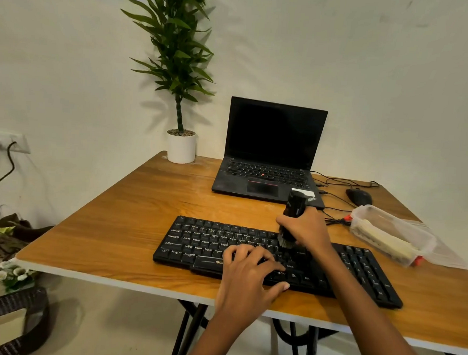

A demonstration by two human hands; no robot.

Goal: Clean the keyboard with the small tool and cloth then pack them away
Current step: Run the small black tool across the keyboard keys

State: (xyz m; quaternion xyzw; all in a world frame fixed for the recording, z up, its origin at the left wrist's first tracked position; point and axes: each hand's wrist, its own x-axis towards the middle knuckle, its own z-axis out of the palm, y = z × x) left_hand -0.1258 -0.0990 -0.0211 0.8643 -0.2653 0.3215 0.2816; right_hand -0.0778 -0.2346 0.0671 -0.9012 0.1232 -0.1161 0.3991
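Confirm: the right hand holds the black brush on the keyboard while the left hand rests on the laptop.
One error. The head view shows the left hand resting on the keyboard too; the right hand does hold the black brush there.

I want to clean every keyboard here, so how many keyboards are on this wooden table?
2. A black standalone keyboard lies nearest, beneath a black brush gripped by the right hand; the other is built into the open black laptop behind it. None looks hidden.
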